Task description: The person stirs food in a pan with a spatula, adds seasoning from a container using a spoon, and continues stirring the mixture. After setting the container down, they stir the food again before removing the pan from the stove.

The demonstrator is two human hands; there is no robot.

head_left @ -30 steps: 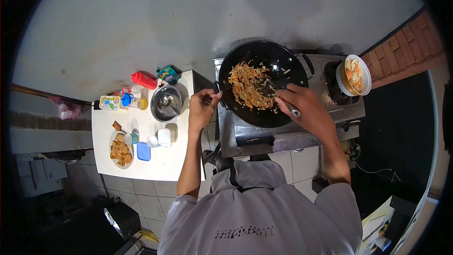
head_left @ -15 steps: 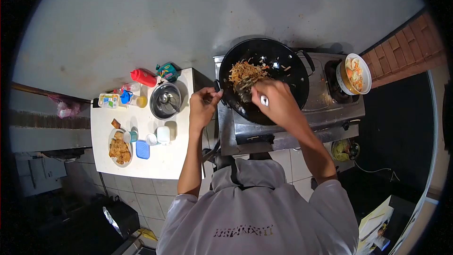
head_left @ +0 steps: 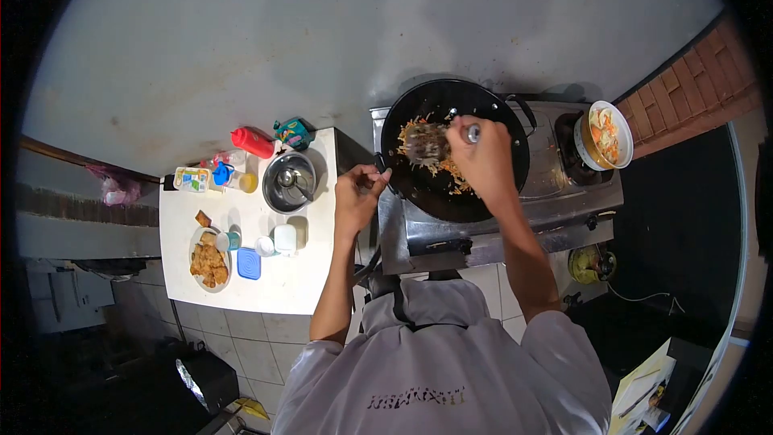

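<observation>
A black two-handled wok sits on the stove with shredded stir-fried food inside. My left hand is closed at the wok's left side, pinching its small handle. My right hand is wrapped around the handle of a spatula, whose metal end pokes out above the fist. Its broad blade, smeared by motion, is over the food in the left half of the wok. Part of the food is hidden behind blade and hand.
A white pot of sliced vegetables stands on the right burner of the steel stove. On the white table to the left are a metal bowl, a plate of fried food, a red bottle and a blue lid.
The spatula has swung up, its blade now lifted and turned left over the food. My right hand has shifted slightly right, and the food is more spread. The whole view has shifted slightly.
</observation>
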